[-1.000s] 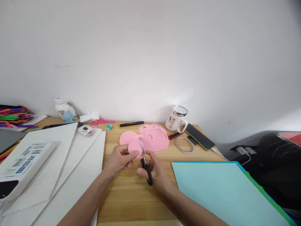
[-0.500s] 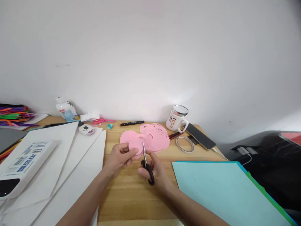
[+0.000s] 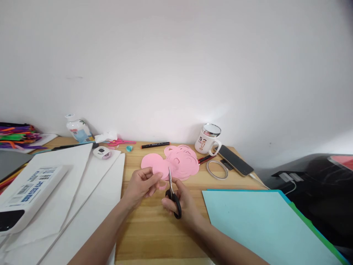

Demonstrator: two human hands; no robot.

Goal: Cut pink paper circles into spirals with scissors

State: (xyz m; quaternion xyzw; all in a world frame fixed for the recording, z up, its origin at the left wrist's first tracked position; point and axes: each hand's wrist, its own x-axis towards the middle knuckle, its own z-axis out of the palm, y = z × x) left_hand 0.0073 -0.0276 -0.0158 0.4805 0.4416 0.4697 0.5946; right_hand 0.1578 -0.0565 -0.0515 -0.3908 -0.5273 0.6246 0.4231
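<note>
My left hand [image 3: 143, 186] pinches a round piece of pink paper [image 3: 160, 166] between thumb and fingers, just above the table. In my right hand [image 3: 180, 200] is a pair of scissors [image 3: 175, 205] with black handles, fingers wrapped through the loops. The blades point away from me and meet the right edge of the held paper. A narrow pink strip [image 3: 162, 187] hangs below it. Behind lie a pink paper circle [image 3: 149, 160] on the left and a heap of pink paper cut-outs [image 3: 185, 163] on the right.
A white mug [image 3: 206, 141], a roll of tape [image 3: 217, 170] and a phone [image 3: 234, 161] sit at the back right. Light blue sheets [image 3: 256, 221] lie at right, white boards [image 3: 91, 206] at left. Near the wall are a black marker [image 3: 156, 145] and pink scissors [image 3: 122, 141].
The scissors have moved slightly to the right along the edge of the pink paper, which has turned a little in my left hand. A thin strip now hangs lower beneath it.
</note>
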